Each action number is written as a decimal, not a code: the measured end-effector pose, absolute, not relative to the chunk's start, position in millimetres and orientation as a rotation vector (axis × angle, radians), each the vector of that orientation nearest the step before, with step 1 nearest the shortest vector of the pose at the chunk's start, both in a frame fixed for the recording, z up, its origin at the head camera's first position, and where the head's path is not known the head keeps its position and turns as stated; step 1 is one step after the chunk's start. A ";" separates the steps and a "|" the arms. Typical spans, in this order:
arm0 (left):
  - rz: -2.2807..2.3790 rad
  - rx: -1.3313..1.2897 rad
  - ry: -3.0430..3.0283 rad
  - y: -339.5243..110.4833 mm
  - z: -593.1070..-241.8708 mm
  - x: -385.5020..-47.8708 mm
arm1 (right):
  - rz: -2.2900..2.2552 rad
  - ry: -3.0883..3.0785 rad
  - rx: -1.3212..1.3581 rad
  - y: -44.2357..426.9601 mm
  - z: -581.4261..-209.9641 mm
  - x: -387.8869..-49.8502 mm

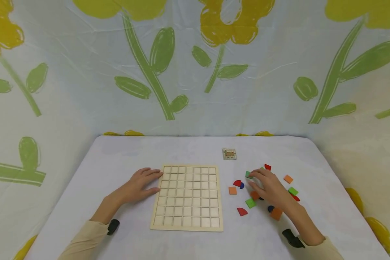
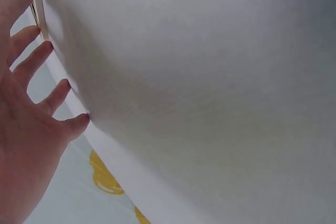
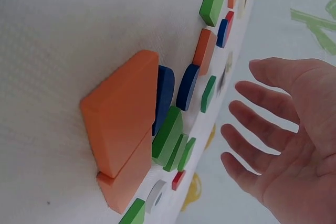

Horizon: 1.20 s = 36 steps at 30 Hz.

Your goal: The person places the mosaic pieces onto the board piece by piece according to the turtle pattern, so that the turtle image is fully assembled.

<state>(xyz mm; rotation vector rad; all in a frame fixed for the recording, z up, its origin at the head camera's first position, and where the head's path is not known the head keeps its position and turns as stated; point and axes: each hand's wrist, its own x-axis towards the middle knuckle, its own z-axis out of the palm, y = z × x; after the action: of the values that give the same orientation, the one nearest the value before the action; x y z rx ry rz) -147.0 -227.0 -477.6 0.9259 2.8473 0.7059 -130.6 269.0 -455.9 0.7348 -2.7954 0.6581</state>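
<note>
A pale wooden grid board lies flat near the middle of the table. My left hand touches its left edge with fingers spread; the left wrist view shows the hand with fingertips at the board's edge. Over the coloured pieces at the right hovers my right hand, its fingers loosely bent and nothing seen between them. A dark green piece lies by its fingertips. In the right wrist view, the hand is beside orange, green and blue pieces.
A small printed card lies behind the board, to the right. Red quarter pieces, an orange square and a light green square lie between the board and my right hand. Another orange square is farther right.
</note>
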 end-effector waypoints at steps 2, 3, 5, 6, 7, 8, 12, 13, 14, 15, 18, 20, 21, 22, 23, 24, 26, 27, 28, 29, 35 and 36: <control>0.725 0.913 2.843 -228.0 -478.8 -145.7 | 0.659 -2.785 0.741 268.9 -456.3 -131.1; 0.733 0.906 2.840 -228.5 -479.8 -145.3 | 0.658 -2.780 0.745 268.8 -456.6 -131.4; 0.740 0.884 2.835 -229.3 -482.1 -144.6 | 0.661 -2.769 0.754 268.4 -457.2 -132.2; 0.736 0.877 2.838 -229.6 -483.1 -144.3 | 0.662 -2.765 0.759 268.2 -457.5 -132.5; 0.736 0.867 2.836 -229.3 -484.3 -144.3 | 0.664 -2.763 0.760 268.6 -457.9 -132.4; 0.729 0.865 2.838 -229.0 -485.6 -144.5 | 0.666 -2.764 0.760 268.9 -458.5 -132.2; 0.721 0.872 2.849 -227.9 -488.3 -145.0 | 0.673 -2.782 0.750 270.4 -460.1 -131.4; 0.724 0.873 2.849 -227.8 -488.7 -145.1 | 0.673 -2.788 0.747 270.7 -460.2 -131.1; 0.728 0.873 2.847 -227.7 -488.8 -145.2 | 0.672 -2.793 0.741 271.0 -460.3 -130.9; 0.731 0.871 2.848 -227.7 -488.8 -145.2 | 0.671 -2.796 0.737 271.1 -460.3 -130.8; 0.731 0.862 2.851 -228.4 -488.8 -145.0 | 0.678 -2.803 0.721 270.7 -460.1 -131.0; 0.718 0.852 2.860 -229.7 -488.8 -144.5 | 0.700 -2.814 0.709 269.2 -460.3 -131.3; 0.708 0.848 2.865 -230.5 -488.9 -144.3 | 0.716 -2.824 0.702 268.3 -460.3 -131.3; 0.699 0.845 2.872 -231.4 -489.3 -143.8 | 0.730 -2.839 0.695 266.9 -460.5 -131.1; 0.693 0.841 2.878 -232.4 -489.6 -143.2 | 0.741 -2.855 0.692 265.2 -460.8 -131.0; 0.693 0.841 2.882 -233.2 -489.6 -142.7 | 0.752 -2.871 0.689 263.6 -461.2 -131.0; 0.699 0.845 2.887 -234.1 -489.4 -142.0 | 0.768 -2.896 0.688 260.2 -461.7 -130.9; 0.708 0.848 2.886 -234.1 -489.1 -141.8 | 0.764 -2.908 0.690 258.6 -462.0 -130.9; 0.717 0.856 2.887 -234.0 -488.9 -141.9 | 0.763 -2.917 0.693 256.9 -462.1 -131.0; 0.724 0.861 2.887 -233.6 -488.5 -141.9 | 0.760 -2.924 0.697 255.5 -462.0 -131.1; 0.721 0.873 2.894 -230.3 -488.6 -143.3 | 0.731 -2.973 0.709 248.9 -460.3 -130.2; 0.723 0.871 2.893 -229.9 -488.9 -143.4 | 0.732 -2.982 0.711 248.1 -460.3 -130.0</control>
<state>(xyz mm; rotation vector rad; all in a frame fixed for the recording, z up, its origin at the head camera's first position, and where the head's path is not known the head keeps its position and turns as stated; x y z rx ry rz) -143.4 -229.9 -488.9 0.8714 2.8925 0.7229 -130.0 248.1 -460.3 0.7107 -2.9821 0.7316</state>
